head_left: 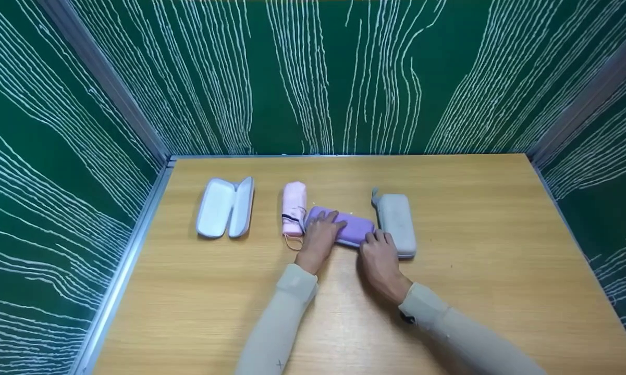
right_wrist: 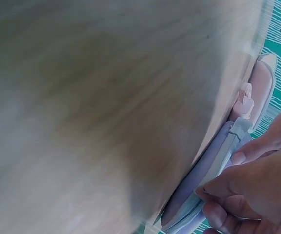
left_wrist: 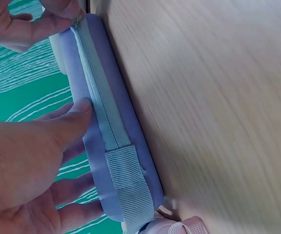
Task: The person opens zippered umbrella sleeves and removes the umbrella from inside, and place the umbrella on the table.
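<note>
A purple zippered pencil case (head_left: pixel 358 227) lies flat on the table, its pale zipper (left_wrist: pixel 99 83) along the near side. My left hand (head_left: pixel 320 237) holds it near its left end, fingers spread over the top and thumb against the edge above the zipper. At the right end, my right hand (head_left: pixel 381 255) pinches the small zipper pull (left_wrist: pixel 75 22) between thumb and finger. The zipper looks closed along the stretch between the hands. A ribbed fabric tab (left_wrist: pixel 130 187) covers the zipper's left end.
Touching or nearly touching the case's left end is a pink folded umbrella (head_left: pixel 294 203) with a cord loop. An open glasses case (head_left: pixel 215 208), white inside, stands farther left. Close on the right lies a grey zippered case (head_left: pixel 397 221). Green walls enclose the wooden table (head_left: pixel 500 291).
</note>
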Demonstrator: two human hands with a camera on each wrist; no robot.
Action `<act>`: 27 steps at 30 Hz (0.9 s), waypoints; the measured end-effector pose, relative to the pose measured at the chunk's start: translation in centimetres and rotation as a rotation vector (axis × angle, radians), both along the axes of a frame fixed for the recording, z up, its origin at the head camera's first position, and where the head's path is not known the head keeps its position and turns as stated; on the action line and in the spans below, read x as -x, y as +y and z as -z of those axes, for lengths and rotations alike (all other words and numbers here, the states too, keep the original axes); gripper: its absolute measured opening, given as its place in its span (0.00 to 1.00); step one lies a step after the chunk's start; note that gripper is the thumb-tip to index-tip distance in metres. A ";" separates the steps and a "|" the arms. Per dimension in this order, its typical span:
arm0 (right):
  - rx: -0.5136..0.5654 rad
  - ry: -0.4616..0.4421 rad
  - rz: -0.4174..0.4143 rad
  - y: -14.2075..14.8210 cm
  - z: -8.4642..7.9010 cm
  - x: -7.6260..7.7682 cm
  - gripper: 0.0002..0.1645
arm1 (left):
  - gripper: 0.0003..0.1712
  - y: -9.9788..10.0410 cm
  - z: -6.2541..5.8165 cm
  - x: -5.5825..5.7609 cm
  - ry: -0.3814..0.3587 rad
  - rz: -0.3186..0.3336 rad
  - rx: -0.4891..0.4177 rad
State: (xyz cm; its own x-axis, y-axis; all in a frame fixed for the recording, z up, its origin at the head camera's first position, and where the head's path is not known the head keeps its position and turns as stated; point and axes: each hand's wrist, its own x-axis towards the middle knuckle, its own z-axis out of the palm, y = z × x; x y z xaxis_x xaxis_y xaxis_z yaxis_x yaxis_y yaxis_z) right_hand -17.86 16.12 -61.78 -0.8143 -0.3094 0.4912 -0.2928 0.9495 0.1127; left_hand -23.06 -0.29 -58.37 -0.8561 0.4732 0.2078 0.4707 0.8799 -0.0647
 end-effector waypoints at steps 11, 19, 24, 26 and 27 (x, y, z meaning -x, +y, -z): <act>-0.002 -0.082 0.005 -0.1 -0.6 -0.1 0.04 | 0.22 0.2 0.4 -0.2 0.056 -0.034 0.028; -0.023 -0.137 0.010 -0.6 -1.1 0.1 0.05 | 0.23 0.4 0.6 -0.6 0.080 -0.056 0.033; -0.023 -0.111 -0.001 -0.8 -1.0 0.2 0.04 | 0.21 0.4 0.7 -0.7 0.116 -0.060 0.019; -0.018 -0.060 -0.014 -0.9 -0.7 0.3 0.04 | 0.19 0.5 0.8 -0.7 0.145 -0.064 -0.003; -0.016 -0.035 -0.019 -0.8 -0.6 0.4 0.05 | 0.18 0.5 0.9 -0.7 0.160 -0.066 -0.016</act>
